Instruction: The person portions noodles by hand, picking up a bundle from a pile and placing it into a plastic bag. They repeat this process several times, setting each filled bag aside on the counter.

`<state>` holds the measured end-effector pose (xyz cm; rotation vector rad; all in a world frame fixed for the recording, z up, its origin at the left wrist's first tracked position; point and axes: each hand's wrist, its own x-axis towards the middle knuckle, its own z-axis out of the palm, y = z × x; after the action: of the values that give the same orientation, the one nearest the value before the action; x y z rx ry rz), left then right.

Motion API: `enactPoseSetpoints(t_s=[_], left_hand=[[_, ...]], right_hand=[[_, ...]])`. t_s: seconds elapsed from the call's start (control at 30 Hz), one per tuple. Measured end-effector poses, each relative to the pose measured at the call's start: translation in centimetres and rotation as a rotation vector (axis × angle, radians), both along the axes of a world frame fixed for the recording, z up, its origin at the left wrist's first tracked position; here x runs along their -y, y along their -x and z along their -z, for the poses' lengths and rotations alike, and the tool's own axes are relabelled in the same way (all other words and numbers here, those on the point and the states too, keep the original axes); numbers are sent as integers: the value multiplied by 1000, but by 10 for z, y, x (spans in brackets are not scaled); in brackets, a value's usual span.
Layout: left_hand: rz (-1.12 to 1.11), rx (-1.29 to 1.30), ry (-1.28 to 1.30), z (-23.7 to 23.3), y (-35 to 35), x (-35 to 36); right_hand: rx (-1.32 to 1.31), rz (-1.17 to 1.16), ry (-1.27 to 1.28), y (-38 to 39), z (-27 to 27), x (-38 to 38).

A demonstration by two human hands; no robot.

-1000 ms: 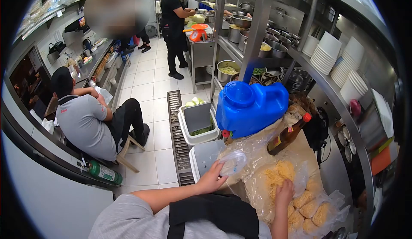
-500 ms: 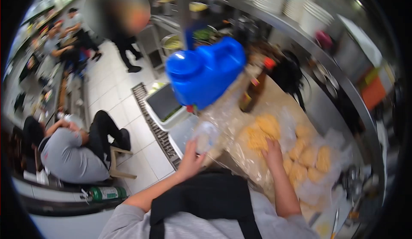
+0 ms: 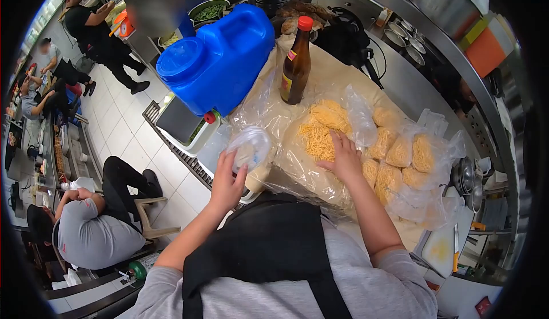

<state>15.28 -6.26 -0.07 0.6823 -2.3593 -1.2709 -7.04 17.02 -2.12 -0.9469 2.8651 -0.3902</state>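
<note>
My left hand [image 3: 227,179] grips a translucent plastic bag [image 3: 250,147] by its near edge, at the left side of the worktop. My right hand [image 3: 345,160] is on a loose pile of yellow noodles [image 3: 318,139], thumb and fingers curved around its near right edge. Another clump of noodles [image 3: 330,113] touches the pile at the back. Right of my right hand lie several bagged noodle portions [image 3: 398,152]. A crumpled clear bag [image 3: 360,119] rests between them and the pile. Behind the noodles a brown bottle [image 3: 296,67] with a red cap stands upright.
A big blue jug [image 3: 220,56] lies on its side at the back left, beside a white tub [image 3: 191,139]. Clear plastic sheeting [image 3: 280,153] covers the near worktop. A knife [image 3: 456,244] lies on a cutting board [image 3: 437,247] at right. One person [image 3: 97,227] sits at left.
The view has shifted, so the worktop appears higher in the picture and is sharper. My left hand still has the plastic bag. My right hand reaches further over the noodle pile.
</note>
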Motion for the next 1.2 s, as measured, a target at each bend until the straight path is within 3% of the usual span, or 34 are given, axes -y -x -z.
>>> enactPoseSetpoints(t_s=[0.13,0.2,0.3,0.37,0.5,0.63,0.77,0.87,0.97,1.03,1.07,1.1,1.17,1.2], left_hand=[[116,20,42,-21,30,10],[75,-14,59,-32,46,13],[99,-81,238,-40,61,21],[130,-47,133,-39,66,23],[176,23,151,-31,75,19],[229,61,150,-31,79,17],[228,140,92,-28,85,17],[269,62,221,-11,96,16],[297,39,230,-10,113,11],[276,88,238,-13,124,7],[271,83,238,-11,132,4],[284,57,287,-6,141,0],[296,29,333,1,158,-12],[331,93,351,2,167,-20]], right_hand=[[-117,-82,61,11,31,9],[53,-155,152,26,28,3],[81,-111,-66,20,-37,-6],[54,-111,-106,19,-66,-9],[13,-168,-130,23,-74,3],[98,-215,17,19,-16,14],[-140,-147,99,8,35,11],[-112,-150,53,25,52,9],[-101,-207,175,48,54,-2],[100,8,592,52,37,-9],[289,101,668,55,26,-12],[287,97,665,54,13,-13],[948,425,1119,50,-11,-15],[1000,385,1202,46,-19,-13]])
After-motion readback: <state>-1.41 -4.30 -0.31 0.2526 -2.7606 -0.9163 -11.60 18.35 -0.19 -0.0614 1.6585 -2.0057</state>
